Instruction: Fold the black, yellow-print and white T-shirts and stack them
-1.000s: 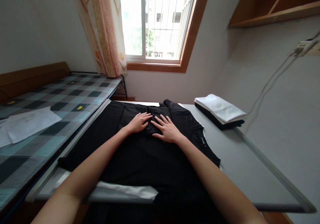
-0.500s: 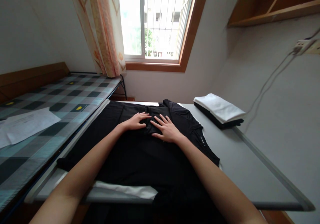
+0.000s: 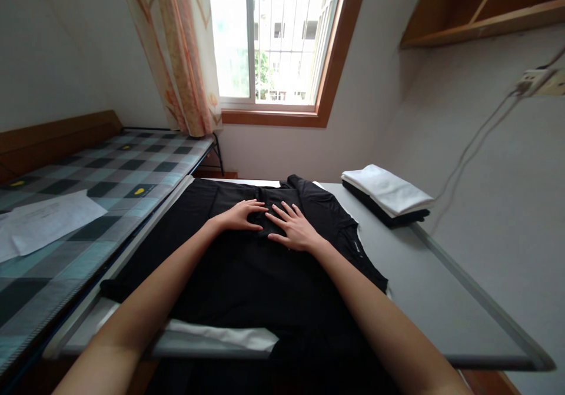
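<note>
A black T-shirt point(image 3: 247, 283) lies spread across the light table point(image 3: 450, 301), its collar side toward the right and its hem toward the left. Both hands rest on its upper middle, close together. My left hand point(image 3: 242, 215) lies on the fabric with fingers stretched toward the right. Beside it, my right hand point(image 3: 293, 228) is flat with its fingers spread. Small creases show in the cloth between the fingertips. White cloth point(image 3: 225, 335) shows from under the shirt at the table's near edge.
Folded white and black clothes point(image 3: 388, 192) are stacked at the table's far right. On the left stands a bed with a checked mattress point(image 3: 145, 177), with paper sheets point(image 3: 50, 221) on it. A curtain point(image 3: 180, 53) hangs by the window; a wooden shelf point(image 3: 485, 27) is up on the right.
My left hand has shifted very slightly to the right, its thumb nearer my right hand. My right hand and the shirt look the same.
</note>
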`<action>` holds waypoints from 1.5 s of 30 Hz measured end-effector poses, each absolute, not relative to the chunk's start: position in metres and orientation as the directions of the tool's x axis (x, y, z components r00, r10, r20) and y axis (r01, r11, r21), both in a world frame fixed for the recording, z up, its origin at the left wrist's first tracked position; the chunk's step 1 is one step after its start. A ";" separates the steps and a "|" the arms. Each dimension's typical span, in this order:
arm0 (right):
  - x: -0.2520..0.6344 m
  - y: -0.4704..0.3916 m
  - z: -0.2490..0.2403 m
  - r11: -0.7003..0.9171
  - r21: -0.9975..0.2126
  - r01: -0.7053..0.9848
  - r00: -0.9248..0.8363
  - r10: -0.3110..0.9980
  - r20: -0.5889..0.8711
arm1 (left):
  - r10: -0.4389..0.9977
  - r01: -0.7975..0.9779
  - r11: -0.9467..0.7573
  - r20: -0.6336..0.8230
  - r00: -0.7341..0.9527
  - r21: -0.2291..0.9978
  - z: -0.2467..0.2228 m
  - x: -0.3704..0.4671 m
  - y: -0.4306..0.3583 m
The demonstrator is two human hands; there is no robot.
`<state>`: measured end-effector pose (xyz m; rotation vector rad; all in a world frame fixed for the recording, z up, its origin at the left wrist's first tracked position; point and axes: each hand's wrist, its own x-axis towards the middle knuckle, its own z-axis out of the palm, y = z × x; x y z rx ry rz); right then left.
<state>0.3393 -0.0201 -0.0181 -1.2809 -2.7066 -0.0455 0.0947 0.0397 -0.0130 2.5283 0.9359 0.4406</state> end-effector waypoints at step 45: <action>0.344 -0.011 -0.026 0.406 -0.133 0.904 -0.377 0.905 0.197 | 0.900 0.889 -0.435 0.103 0.423 0.144 -0.027 0.079 0.045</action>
